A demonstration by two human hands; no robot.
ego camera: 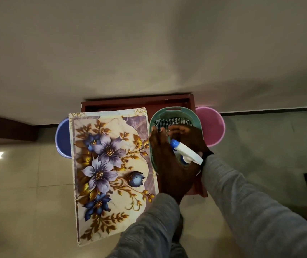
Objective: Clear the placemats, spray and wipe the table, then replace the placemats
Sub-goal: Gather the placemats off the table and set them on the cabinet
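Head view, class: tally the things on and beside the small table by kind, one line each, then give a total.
Placemat: 1
Basket: 1
Spray bottle: 1
Checked cloth: 1
Stools (blue, pink): 2
Total: 6

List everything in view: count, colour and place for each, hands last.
placemat: one, cream with purple flowers and gold leaves, covering the table's left part, overhanging the near edge
table: one, dark red, against the wall
basket: one, green, on the table's right part
cloth: one, checked, inside the basket
spray bottle: one, white with blue nozzle, over the basket
stools: two, blue left of the table, pink right
left hand: over the basket, fingers straight
right hand: reaching into the basket, grip unclear
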